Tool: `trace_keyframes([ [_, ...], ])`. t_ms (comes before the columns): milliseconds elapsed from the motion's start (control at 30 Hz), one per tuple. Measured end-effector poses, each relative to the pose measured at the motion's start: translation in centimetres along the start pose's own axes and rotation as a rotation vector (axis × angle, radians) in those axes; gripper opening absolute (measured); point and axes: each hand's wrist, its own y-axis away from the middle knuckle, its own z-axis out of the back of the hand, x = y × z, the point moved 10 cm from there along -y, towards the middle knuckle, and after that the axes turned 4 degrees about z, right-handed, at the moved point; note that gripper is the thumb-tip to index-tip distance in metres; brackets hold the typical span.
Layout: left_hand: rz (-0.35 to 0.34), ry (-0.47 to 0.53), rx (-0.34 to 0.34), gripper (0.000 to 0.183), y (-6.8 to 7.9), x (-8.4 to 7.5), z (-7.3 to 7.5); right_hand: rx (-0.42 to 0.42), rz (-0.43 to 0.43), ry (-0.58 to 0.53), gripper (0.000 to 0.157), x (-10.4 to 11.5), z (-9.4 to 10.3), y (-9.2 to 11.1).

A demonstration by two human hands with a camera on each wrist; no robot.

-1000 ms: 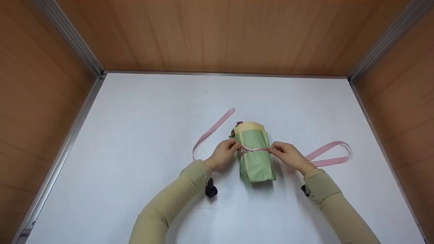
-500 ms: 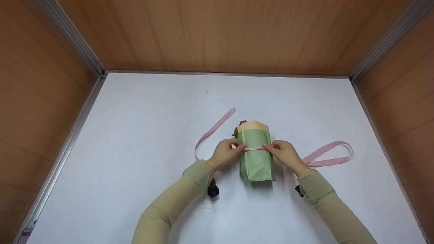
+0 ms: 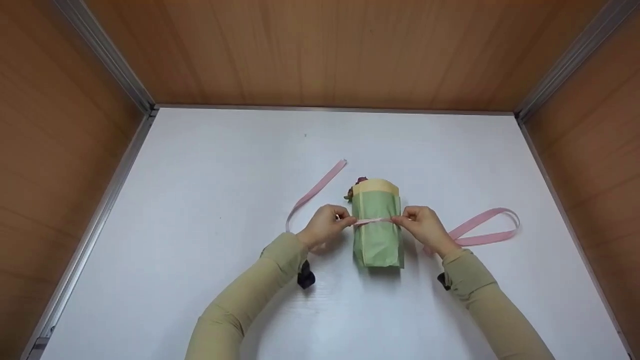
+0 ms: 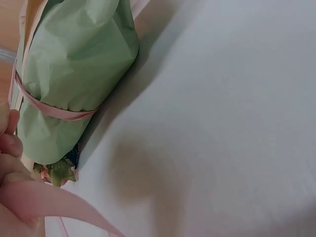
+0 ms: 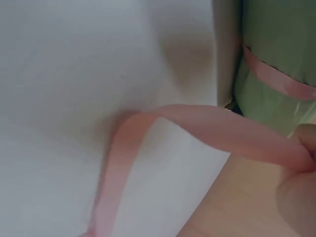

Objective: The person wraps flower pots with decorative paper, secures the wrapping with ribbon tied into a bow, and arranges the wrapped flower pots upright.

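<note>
A bouquet [image 3: 377, 245] wrapped in green and cream paper lies on the white table, dark red flowers [image 3: 361, 180] peeking out at its upper left. Round its middle runs a pink ribbon [image 3: 372, 220], twisted across the front. My left hand [image 3: 325, 224] pinches the ribbon at the bouquet's left side. On the opposite side my right hand [image 3: 424, 227] pinches it between thumb and fingers. In the left wrist view the ribbon band [image 4: 59, 112] circles the green paper [image 4: 79, 59]. The right wrist view has a ribbon tail [image 5: 212, 126] running from my fingertips down to the table.
One loose ribbon end [image 3: 320, 185] stretches up and right across the white table [image 3: 225, 165], left of the bouquet. A ribbon loop [image 3: 487, 227] lies right of my right hand. Wooden panels [image 3: 330, 55] with metal edges enclose the table at the back and sides.
Both hands first moved inward along the ribbon over the bouquet, then the left drew back left. The ribbon across the front now looks straighter. The bouquet has shifted slightly right.
</note>
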Motion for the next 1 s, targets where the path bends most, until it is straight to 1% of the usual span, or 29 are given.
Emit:
trace_keyframes([
  [67,0.032,-0.01,0.054,0.03,0.0,0.4,-0.3,0.004,-0.003,0.023,0.034,0.2,0.0,0.0],
  [233,0.107,-0.017,0.237,0.038,0.0,0.7,-0.9,-0.002,-0.011,0.064,0.034,0.7,0.3,0.0],
  [300,0.114,0.002,0.276,0.036,0.0,0.5,-0.7,0.001,-0.013,0.07,0.034,0.8,0.2,-0.1],
  [400,0.118,0.082,0.278,0.032,-0.3,0.2,-0.2,0.006,-0.011,0.077,0.033,0.9,0.1,-0.2],
  [467,0.122,0.165,0.279,0.029,-0.4,-0.1,0.0,0.013,-0.007,0.082,0.033,1.0,0.0,-0.3],
  [567,0.132,0.252,0.3,0.026,-0.5,-0.4,0.2,0.018,0.011,0.09,0.033,1.1,0.0,-0.4],
  [633,0.149,0.253,0.327,0.026,-0.3,-0.3,0.3,0.022,0.018,0.089,0.033,1.2,-0.1,-0.4],
  [700,0.158,0.219,0.359,0.029,-0.1,0.0,0.5,0.024,0.016,0.086,0.033,1.2,-0.1,-0.5],
  [800,0.169,0.161,0.427,0.033,0.5,0.4,0.7,0.028,0.01,0.083,0.033,1.2,-0.2,-0.7],
  [867,0.183,0.176,0.457,0.032,0.8,0.6,0.7,0.031,0.007,0.083,0.033,1.1,-0.3,-0.7],
  [900,0.192,0.197,0.457,0.032,0.9,0.7,0.7,0.03,0.006,0.083,0.033,1.1,-0.3,-0.7],
  [933,0.2,0.226,0.44,0.031,0.8,0.7,0.8,0.03,0.003,0.082,0.033,1.1,-0.3,-0.7],
  [967,0.217,0.282,0.407,0.03,0.8,0.8,0.9,0.028,0.0,0.079,0.032,1.1,-0.2,-0.7],
  [1000,0.23,0.347,0.36,0.028,0.6,0.8,1.0,0.028,-0.004,0.075,0.032,1.0,-0.2,-0.7],
])
